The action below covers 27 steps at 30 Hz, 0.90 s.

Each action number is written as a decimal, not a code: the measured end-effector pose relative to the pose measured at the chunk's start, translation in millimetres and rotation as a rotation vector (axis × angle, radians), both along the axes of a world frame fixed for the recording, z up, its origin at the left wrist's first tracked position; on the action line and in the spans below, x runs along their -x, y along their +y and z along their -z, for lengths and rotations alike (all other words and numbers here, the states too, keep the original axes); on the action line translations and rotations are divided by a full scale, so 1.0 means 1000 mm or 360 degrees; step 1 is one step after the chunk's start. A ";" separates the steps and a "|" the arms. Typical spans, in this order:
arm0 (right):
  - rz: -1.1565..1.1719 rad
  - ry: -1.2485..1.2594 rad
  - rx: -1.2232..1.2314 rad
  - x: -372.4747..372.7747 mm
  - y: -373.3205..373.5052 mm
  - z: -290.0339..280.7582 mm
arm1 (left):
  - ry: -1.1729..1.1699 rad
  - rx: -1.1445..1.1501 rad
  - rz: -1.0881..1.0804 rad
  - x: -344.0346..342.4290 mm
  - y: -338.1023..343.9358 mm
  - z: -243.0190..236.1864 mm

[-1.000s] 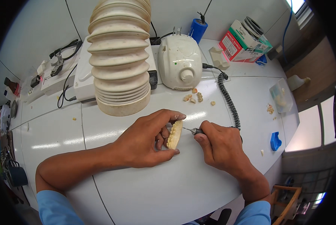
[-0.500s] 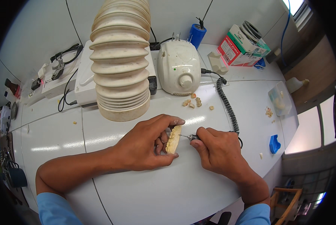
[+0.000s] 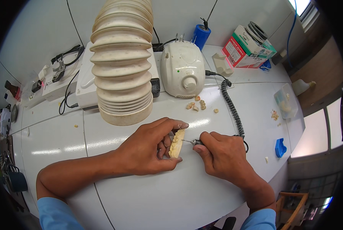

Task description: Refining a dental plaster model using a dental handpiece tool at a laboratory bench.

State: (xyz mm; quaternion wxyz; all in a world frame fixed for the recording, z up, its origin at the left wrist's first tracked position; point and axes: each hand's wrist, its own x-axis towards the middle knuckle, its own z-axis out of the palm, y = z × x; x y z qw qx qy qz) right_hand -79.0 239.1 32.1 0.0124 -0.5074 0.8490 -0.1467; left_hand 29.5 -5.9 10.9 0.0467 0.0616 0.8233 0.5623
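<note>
My left hand [image 3: 148,147] holds a pale yellow dental cast [image 3: 177,143] on edge between its thumb and fingertips, with the row of teeth facing left. My right hand [image 3: 223,155] is closed around a dark rotary handpiece [image 3: 197,142], whose thin metal bur reaches the cast's right side; I cannot tell whether it touches. A coiled black cord [image 3: 232,107] runs from beside that hand up to a white control unit [image 3: 183,67] with a dial. Small tan pieces [image 3: 195,107] lie in front of the unit, just beyond my hands.
A ribbed cream hose [image 3: 121,65] hangs over the white bench [image 3: 141,199]. At the back stand white equipment [image 3: 83,76], a blue cylinder [image 3: 201,36] and stacked boxes [image 3: 242,50]. A clear container [image 3: 286,101] and blue tray [image 3: 281,147] lie at the right.
Since a second ago both hands, with the cast and handpiece, appear slightly lower in the picture, as does much of the bench; the grips are the same.
</note>
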 end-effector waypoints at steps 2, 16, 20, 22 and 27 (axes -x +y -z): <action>0.0007 -0.0015 0.0012 0.001 0.000 0.000 | -0.0018 -0.0006 -0.0002 0.000 0.000 0.000; 0.0030 -0.0032 0.0152 0.004 0.003 0.004 | 0.0010 -0.0005 -0.0032 0.000 0.000 0.001; 0.0018 0.0053 0.0215 0.004 0.001 0.001 | -0.0032 -0.0033 -0.0037 0.000 0.001 -0.001; -0.0031 0.0102 0.0274 0.005 0.001 0.001 | -0.0069 -0.0030 -0.0021 0.000 0.001 -0.002; 0.0019 0.0053 0.0158 0.006 0.001 0.002 | -0.0055 -0.0036 -0.0035 0.000 0.001 -0.001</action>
